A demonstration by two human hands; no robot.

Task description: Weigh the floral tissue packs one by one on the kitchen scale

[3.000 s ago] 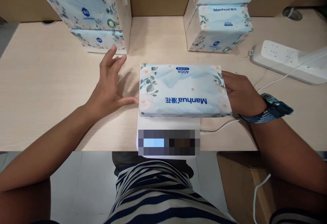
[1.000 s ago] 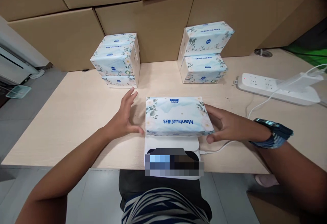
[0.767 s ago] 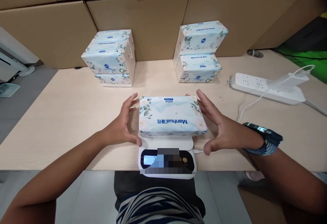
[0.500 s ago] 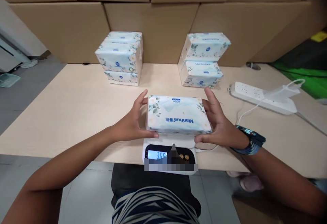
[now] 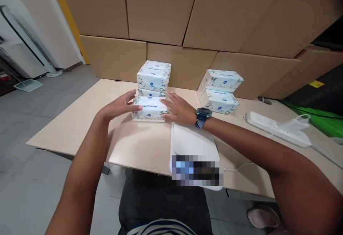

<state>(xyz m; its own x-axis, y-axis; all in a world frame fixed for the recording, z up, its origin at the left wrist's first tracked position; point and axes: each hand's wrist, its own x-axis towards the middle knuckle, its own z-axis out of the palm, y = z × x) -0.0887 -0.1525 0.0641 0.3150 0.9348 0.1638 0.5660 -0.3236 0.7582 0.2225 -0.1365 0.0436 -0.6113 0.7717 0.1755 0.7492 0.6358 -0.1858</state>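
Observation:
A floral blue-and-white tissue pack (image 5: 149,111) rests on the wooden table (image 5: 80,120) right in front of the left stack of tissue packs (image 5: 153,78). My left hand (image 5: 119,104) grips its left end, fingers over the top. My right hand (image 5: 178,109), with a watch on the wrist, holds its right end. The white scale (image 5: 193,145) near the table's front edge has nothing on its platform.
A second stack of two tissue packs (image 5: 221,91) stands at the back right. A white power strip (image 5: 278,129) with a charger and cable lies to the right. Cardboard boxes (image 5: 187,17) form a wall behind the table. Grey floor lies to the left.
Both hands closed on the tissue pack, lifted it off the scale and carried it back-left to the table in front of the left stack. The camera view swung up and left.

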